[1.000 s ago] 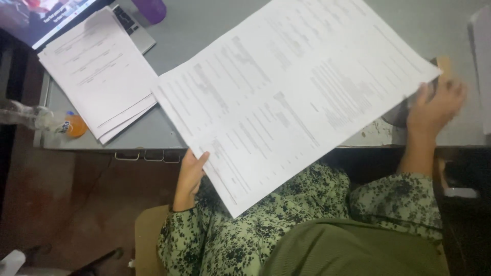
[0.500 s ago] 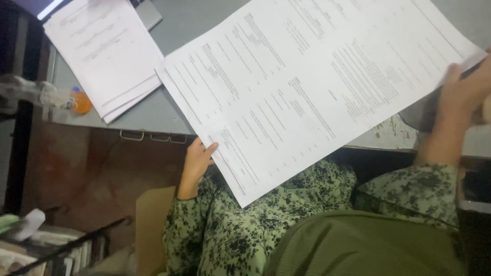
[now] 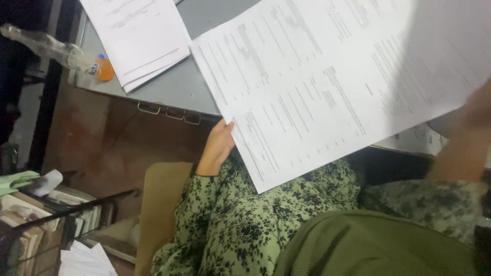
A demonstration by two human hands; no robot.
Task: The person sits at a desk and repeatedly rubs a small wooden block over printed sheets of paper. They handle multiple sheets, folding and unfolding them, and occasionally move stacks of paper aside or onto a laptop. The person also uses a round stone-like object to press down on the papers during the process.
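The left hand (image 3: 217, 148) grips the near left edge of a large white printed paper sheet (image 3: 327, 87), the thumb lying on the printed face and the remaining fingers hidden behind it. The sheet is held tilted above the lap, its long axis running from the near left corner, just right of the left hand, up toward the far right of the view, where it overlaps the grey metal desk top (image 3: 189, 82). The right hand (image 3: 468, 138) is blurred at the right edge of the view; it lies at the sheet's right side, but whether it is closed on the paper or only beside it cannot be told. The left hand is the one with a clear hold, and the sheet extends to the right and away from it. On the far left part of the desk lies a stack of white printed papers (image 3: 140, 36), well apart from the held sheet. A clear glass bottle with orange liquid at its base (image 3: 66, 53) lies on its side at the desk's left edge, near the stack. Green floral-patterned sleeves (image 3: 245, 220) cover both forearms. A wire rack of books (image 3: 46, 214) stands at the near left.
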